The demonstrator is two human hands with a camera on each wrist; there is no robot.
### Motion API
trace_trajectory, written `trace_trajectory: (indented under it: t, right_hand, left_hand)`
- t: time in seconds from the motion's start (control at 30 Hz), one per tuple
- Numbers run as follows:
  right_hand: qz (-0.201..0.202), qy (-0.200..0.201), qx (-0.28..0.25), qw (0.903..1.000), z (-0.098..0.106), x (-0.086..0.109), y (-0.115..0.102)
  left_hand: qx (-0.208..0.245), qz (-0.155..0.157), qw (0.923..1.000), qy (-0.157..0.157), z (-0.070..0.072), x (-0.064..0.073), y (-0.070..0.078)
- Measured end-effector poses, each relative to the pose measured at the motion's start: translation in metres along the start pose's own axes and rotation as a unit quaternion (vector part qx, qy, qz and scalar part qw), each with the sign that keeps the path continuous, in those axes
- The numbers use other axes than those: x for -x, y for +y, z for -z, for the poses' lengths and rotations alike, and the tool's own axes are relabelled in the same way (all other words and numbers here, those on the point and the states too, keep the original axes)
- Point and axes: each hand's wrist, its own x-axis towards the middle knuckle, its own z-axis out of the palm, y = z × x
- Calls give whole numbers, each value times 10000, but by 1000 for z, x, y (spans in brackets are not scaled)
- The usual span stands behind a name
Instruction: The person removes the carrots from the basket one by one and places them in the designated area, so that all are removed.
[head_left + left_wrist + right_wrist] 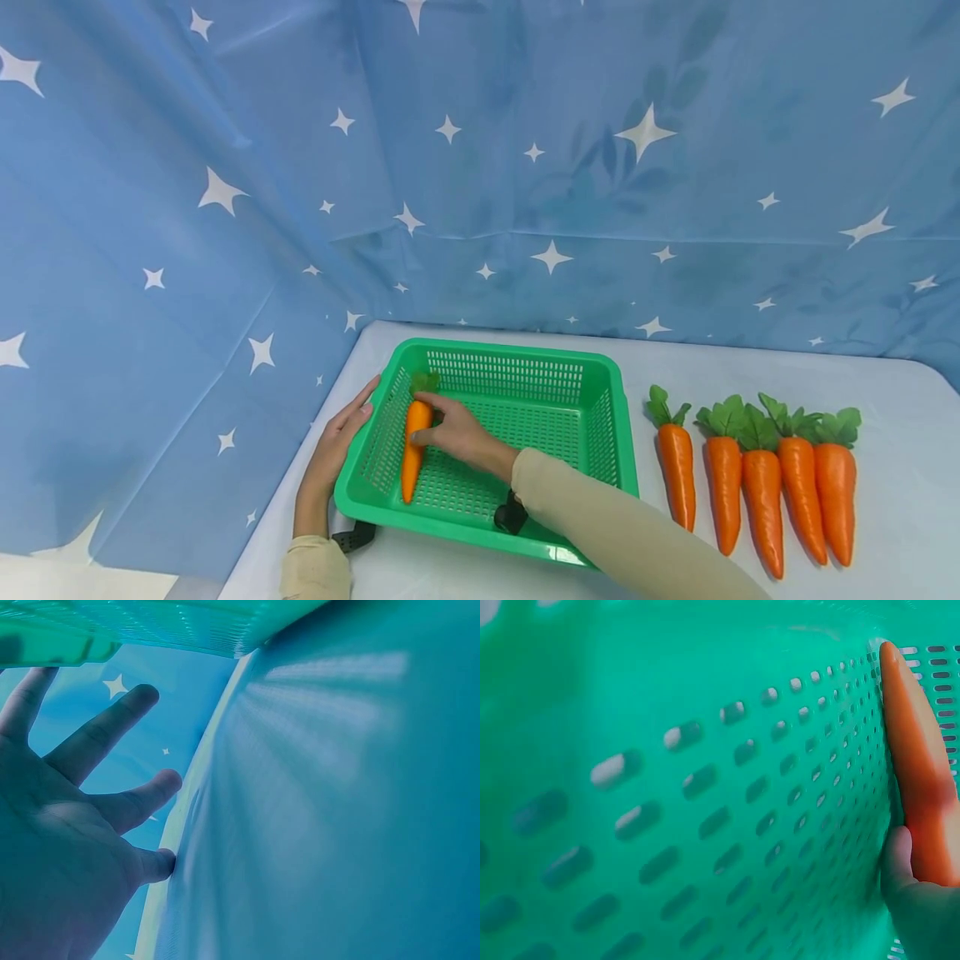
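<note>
An orange carrot (411, 471) with green leaves lies lengthwise along the left side of a green perforated plastic basket (517, 351). My right hand (461, 433) reaches into the basket and grips that carrot near its leafy end. In the right wrist view the thumb presses against the side of the carrot (919, 757), whose tip points to a corner of the basket floor. Outside the basket, my left hand (335, 450) touches its left wall and rim. The left wrist view shows the left hand (67, 817) with fingers spread and nearly straight.
Several more leafy carrots (762, 504) lie side by side to the right of the basket on a white table (900, 483). A blue sheet with white stars (480, 167) hangs behind and to the left.
</note>
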Motion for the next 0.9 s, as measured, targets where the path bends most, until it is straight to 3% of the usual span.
trace_trajectory:
  t: [0.3, 0.9]
  right_hand:
    - [-25, 93, 268, 9996, -6, -4, 1]
    - [-7, 368, 351, 9987, -6, -9, 0]
  left_hand:
    - [44, 180, 9998, 54, 0, 0, -1]
    - [69, 132, 9999, 18, 0, 0, -1]
